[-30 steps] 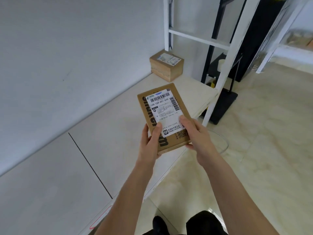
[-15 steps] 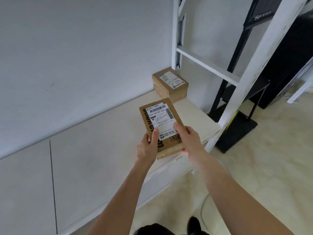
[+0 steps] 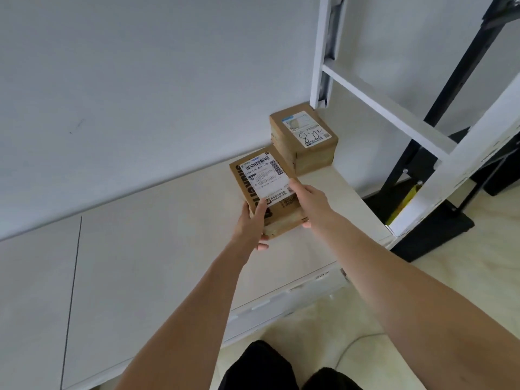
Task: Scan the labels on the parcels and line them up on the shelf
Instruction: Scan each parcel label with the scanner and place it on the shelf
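I see both hands gripping a flat brown cardboard parcel (image 3: 266, 190) with a white barcode label: the left hand (image 3: 252, 224) wraps its near-left corner, thumb on top, and the right hand (image 3: 311, 202) clasps its right edge. The parcel is low over the pale shelf board (image 3: 157, 249); whether it touches I cannot tell. At one o'clock, just beside it, a second labelled brown box (image 3: 305, 139) sits by the white upright post (image 3: 320, 52)
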